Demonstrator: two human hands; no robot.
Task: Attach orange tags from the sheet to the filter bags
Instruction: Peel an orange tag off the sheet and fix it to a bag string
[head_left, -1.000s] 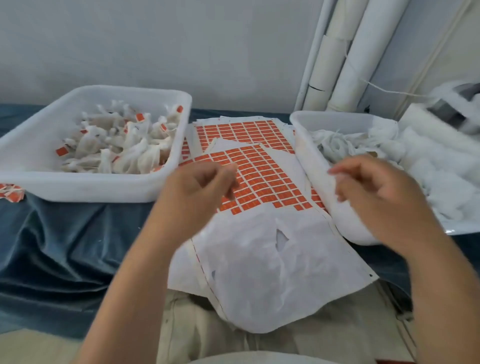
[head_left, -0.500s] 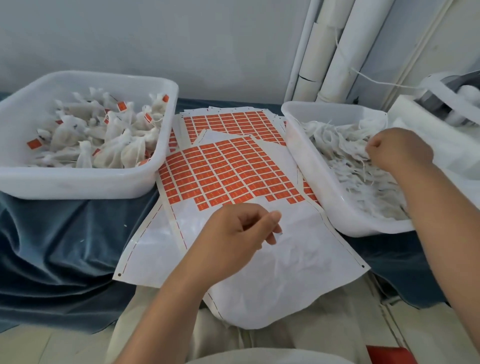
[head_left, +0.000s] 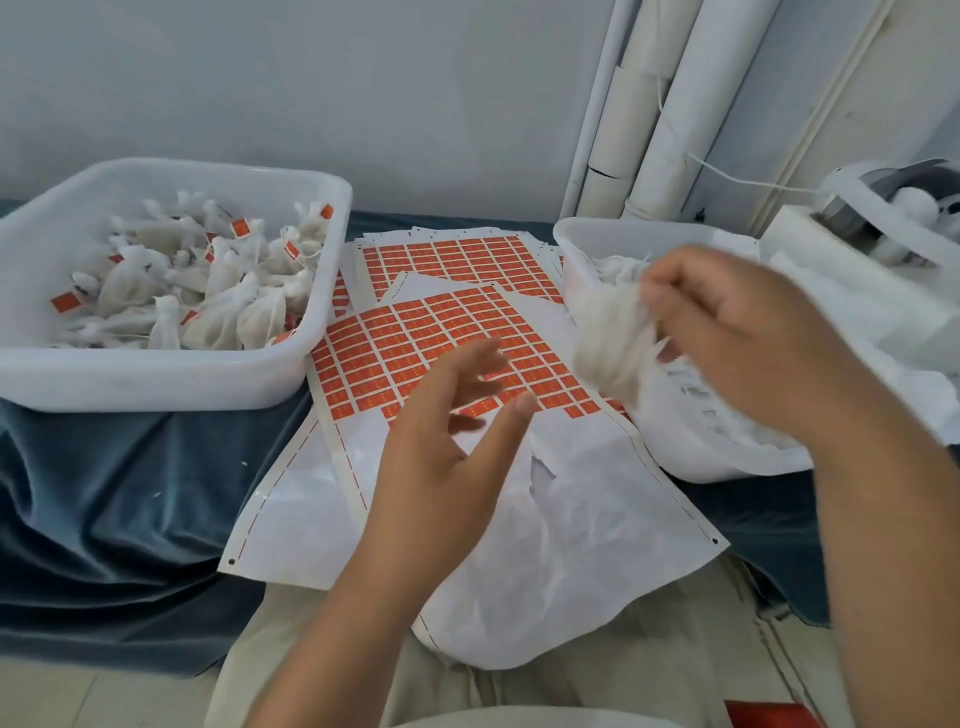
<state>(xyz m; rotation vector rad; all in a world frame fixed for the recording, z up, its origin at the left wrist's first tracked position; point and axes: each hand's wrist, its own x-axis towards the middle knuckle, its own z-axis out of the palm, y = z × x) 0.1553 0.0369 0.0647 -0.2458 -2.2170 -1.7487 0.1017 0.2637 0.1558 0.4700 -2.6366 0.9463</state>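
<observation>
- The right hand (head_left: 743, 338) holds a white filter bag (head_left: 608, 343) over the near edge of the white tub (head_left: 649, 231).
- The bag is blurry. It seems to hang down and to the left from the fingers.
- The left hand (head_left: 452, 447) is open, with fingers spread, and holds nothing.
- It hovers over the sheet of orange tags (head_left: 415, 338), so it is the nearer hand for picking a tag.
- The bag is close by on that hand's right, a bit higher.
</observation>
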